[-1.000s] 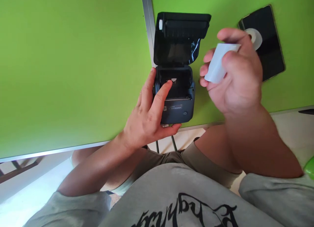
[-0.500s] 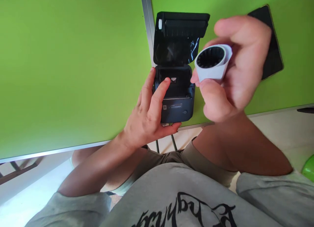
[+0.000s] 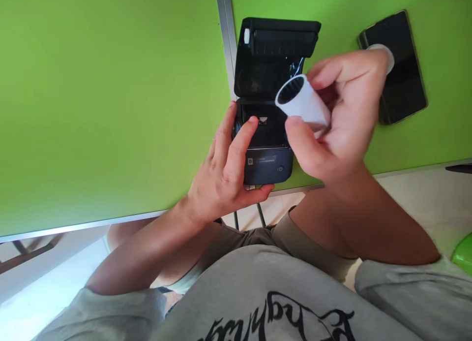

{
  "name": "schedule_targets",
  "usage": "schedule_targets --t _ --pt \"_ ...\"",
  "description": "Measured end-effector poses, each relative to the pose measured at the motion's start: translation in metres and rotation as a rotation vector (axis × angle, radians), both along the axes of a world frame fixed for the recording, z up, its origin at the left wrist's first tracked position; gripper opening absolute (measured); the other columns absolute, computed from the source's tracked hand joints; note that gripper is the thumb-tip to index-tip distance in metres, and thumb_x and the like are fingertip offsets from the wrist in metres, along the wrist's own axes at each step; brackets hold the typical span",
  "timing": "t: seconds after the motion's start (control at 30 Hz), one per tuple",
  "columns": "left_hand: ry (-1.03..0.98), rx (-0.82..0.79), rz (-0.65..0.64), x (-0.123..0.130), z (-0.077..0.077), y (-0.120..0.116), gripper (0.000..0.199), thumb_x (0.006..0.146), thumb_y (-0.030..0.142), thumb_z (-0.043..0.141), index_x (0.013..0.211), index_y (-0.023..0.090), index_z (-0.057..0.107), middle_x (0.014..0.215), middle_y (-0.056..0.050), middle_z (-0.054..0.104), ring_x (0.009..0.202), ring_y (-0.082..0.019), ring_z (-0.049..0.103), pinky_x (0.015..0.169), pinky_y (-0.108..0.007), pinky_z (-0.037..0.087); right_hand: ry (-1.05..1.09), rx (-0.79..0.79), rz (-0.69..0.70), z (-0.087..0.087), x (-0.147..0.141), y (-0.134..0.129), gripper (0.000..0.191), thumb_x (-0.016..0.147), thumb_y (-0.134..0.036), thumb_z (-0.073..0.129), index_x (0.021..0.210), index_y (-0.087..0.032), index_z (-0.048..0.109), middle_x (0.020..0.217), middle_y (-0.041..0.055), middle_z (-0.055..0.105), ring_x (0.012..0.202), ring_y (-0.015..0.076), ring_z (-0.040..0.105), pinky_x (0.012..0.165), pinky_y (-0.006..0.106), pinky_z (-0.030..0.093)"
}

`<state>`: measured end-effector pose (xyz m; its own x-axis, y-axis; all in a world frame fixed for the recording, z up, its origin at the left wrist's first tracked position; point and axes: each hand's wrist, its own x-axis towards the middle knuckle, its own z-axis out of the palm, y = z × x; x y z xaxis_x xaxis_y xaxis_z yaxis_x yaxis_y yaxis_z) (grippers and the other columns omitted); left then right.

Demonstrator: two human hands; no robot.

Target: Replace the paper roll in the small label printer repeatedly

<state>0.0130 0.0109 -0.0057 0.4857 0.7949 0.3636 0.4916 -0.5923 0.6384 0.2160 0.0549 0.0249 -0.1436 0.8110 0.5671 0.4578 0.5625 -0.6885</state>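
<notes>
Two green tabletop panels [image 3: 110, 95]: meeting along a metal strip [image 3: 225, 31], with the label printer [image 3: 268, 171] near their front edge.
Gray T-shirt [image 3: 258, 287]: worn by the person, with black script across the front.
Right hand [image 3: 342, 119]: partly closed, palm side showing, pinching the paper roll [image 3: 306, 107] between thumb and fingers, to the right of the printer's middle.
Left hand [image 3: 219, 178]: fingers spread fairly wide around the left side and near end of the label printer; one fingertip is at the left rim, another reaches over the bay, and the thumb lies along the near end, so that the hand holds the body.
Label printer: black to dark blue, lid [image 3: 260, 77] raised at the far side, power button [image 3: 280, 169] on the near panel, bay [image 3: 271, 134] exposed.
Dark-screened device [image 3: 403, 80]: at a slant on the right panel, beyond the right hand.
Paper roll: white around a dark ribbed core, tilted, its open end facing up and left; it lies on the thumb side of the right hand, above the bay's right part.
White round piece [image 3: 390, 60]: over the device's left part, partly hidden by the right hand.
</notes>
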Motion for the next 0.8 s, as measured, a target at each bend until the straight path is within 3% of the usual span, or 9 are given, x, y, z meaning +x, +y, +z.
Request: schedule_targets --t 0.1,0.23,0.43,0.8 --pt "0.007 -0.009 -0.003 -0.0004 0.0 -0.0005 0.114 0.089 0.067 0.066 0.167 0.02 -0.003 0.173 -0.021 0.021 0.161 -0.04 0.023 0.13 -0.056 0.034 -0.094 -0.028 0.043 0.0042 0.0006 -0.0008 0.024 0.089 -0.022 0.06 0.11 -0.028 0.051 0.106 0.003 0.066 0.097 0.0199 0.067 0.082 0.039 0.058" --pt "0.011 -0.01 0.005 0.0004 -0.0005 -0.001 0.115 0.089 0.068 0.065 0.167 0.018 -0.003 0.172 -0.022 0.022 0.161 -0.038 0.023 0.131 -0.053 0.034 -0.208 -0.029 0.067 0.0065 -0.0006 -0.0016 0.025 0.088 -0.016 0.061 0.107 -0.03 0.054 0.109 0.001 0.075 0.103 0.0217 0.073 0.09 0.04 0.062" --pt "0.022 -0.001 0.004 0.0007 0.0004 -0.0009 0.115 0.088 0.068 0.066 0.166 0.015 -0.001 0.171 -0.025 0.024 0.16 -0.041 0.026 0.13 -0.055 0.034 -0.229 -0.079 0.047 0.0051 -0.0028 -0.0008 0.017 0.088 -0.02 0.063 0.101 -0.029 0.057 0.112 0.0016 0.077 0.103 0.023 0.075 0.088 0.043 0.064" --pt "0.029 0.03 0.023 0.0017 -0.0021 0.0004 0.108 0.089 0.069 0.063 0.166 0.023 0.004 0.17 -0.019 0.027 0.158 -0.043 0.029 0.127 -0.061 0.035 -0.238 -0.041 0.084 0.0034 0.0007 0.0039 0.014 0.086 -0.013 0.06 0.087 -0.026 0.058 0.098 0.0008 0.079 0.099 0.0191 0.076 0.088 0.036 0.062"
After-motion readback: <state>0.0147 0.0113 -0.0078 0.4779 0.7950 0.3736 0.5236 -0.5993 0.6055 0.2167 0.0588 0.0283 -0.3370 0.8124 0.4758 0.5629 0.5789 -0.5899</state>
